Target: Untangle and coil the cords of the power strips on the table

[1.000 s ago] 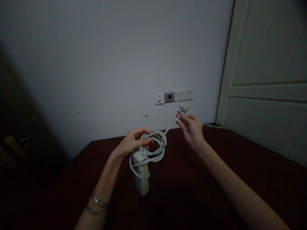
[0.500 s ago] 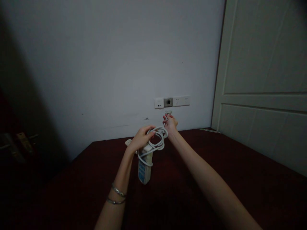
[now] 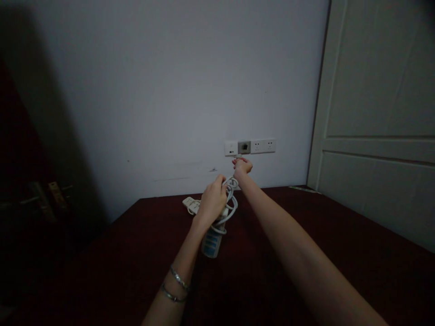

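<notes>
My left hand (image 3: 213, 198) is closed around a coiled white cable (image 3: 234, 209). Below it hangs a white block with a blue printed side (image 3: 211, 245), which looks like a power strip, tilted and looped by the cable. My right hand (image 3: 244, 166) is closed on the cable's plug (image 3: 238, 156), partly hidden by the fingers. The plug is just under the wall panel, at the lower edge between a white socket (image 3: 231, 147) and a grey switch-like plate (image 3: 244, 147); whether it touches the wall I cannot tell.
A white power strip (image 3: 188, 202) with its own cord lies on the dark red tabletop (image 3: 265, 253) behind my left hand. A double socket (image 3: 263, 146) sits right of the grey plate. A pale panelled door (image 3: 380, 181) stands at right, a dark door with handles at left.
My right hand has raised the plug closer to the wall sockets. My left hand has turned and moved right with the coil and block. The view has shifted slightly.
</notes>
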`<move>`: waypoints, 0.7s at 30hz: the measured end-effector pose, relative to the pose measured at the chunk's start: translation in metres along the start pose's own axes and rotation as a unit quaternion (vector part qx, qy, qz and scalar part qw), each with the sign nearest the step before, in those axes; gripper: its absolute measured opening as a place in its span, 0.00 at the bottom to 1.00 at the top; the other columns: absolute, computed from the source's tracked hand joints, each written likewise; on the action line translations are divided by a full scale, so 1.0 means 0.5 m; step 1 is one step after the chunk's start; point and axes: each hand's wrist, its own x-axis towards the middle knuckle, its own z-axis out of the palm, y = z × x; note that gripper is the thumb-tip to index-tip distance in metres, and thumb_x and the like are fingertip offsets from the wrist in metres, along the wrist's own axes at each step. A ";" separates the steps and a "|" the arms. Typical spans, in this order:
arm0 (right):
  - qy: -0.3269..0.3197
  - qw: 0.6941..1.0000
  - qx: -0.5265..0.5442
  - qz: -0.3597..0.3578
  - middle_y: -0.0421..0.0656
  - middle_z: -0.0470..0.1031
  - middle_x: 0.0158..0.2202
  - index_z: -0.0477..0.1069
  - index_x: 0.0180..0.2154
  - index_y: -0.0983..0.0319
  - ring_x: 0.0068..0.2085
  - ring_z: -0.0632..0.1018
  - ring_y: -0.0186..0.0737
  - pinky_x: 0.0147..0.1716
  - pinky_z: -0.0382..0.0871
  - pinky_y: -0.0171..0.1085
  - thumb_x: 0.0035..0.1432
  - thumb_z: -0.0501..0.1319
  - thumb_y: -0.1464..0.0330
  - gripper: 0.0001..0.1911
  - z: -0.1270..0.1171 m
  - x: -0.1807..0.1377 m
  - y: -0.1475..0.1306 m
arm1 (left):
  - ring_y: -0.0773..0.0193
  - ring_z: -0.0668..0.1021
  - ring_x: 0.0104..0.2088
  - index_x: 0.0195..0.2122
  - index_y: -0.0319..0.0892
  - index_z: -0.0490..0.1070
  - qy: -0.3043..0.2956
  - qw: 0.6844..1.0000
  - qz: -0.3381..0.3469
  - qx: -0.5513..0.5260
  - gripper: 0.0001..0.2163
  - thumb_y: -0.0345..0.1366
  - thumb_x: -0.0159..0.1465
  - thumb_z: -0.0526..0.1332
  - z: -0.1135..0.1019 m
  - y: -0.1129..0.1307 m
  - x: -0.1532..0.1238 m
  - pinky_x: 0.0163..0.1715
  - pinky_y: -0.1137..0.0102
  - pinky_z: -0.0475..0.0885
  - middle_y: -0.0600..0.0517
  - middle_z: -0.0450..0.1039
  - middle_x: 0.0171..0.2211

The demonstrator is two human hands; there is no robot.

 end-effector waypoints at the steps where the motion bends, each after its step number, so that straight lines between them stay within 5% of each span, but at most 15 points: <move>1: 0.001 1.000 -0.008 -0.006 0.46 0.69 0.45 0.64 0.48 0.65 0.41 0.73 0.38 0.39 0.70 0.42 0.60 0.56 0.64 0.16 0.006 0.004 -0.003 | 0.61 0.72 0.30 0.41 0.44 0.65 0.008 1.000 -0.004 0.003 0.08 0.32 0.62 0.50 -0.003 0.005 -0.003 0.32 0.70 0.63 0.50 0.71 0.30; 11: 0.026 0.998 -0.040 -0.047 0.46 0.68 0.46 0.65 0.47 0.65 0.42 0.73 0.39 0.40 0.70 0.43 0.60 0.56 0.64 0.15 -0.019 0.076 -0.090 | 0.62 0.72 0.31 0.38 0.44 0.67 -0.032 0.999 0.001 -0.030 0.07 0.33 0.62 0.52 -0.021 0.029 -0.054 0.31 0.71 0.62 0.52 0.71 0.29; 18: 0.012 0.999 0.014 -0.041 0.37 0.69 0.25 0.66 0.34 0.66 0.24 0.72 0.27 0.19 0.65 0.26 0.56 0.57 0.76 0.02 -0.011 0.069 -0.128 | 0.64 0.71 0.28 0.36 0.43 0.67 -0.029 0.999 0.011 -0.042 0.06 0.33 0.61 0.52 -0.032 0.013 -0.025 0.30 0.71 0.62 0.52 0.70 0.27; 21: -0.028 0.998 0.050 -0.024 0.34 0.66 0.20 0.63 0.29 0.64 0.20 0.70 0.25 0.15 0.60 0.23 0.53 0.57 0.81 0.07 -0.008 0.055 -0.147 | 0.65 0.71 0.29 0.33 0.42 0.67 0.000 0.998 0.004 -0.060 0.04 0.32 0.60 0.54 -0.051 -0.006 -0.009 0.30 0.72 0.62 0.53 0.69 0.27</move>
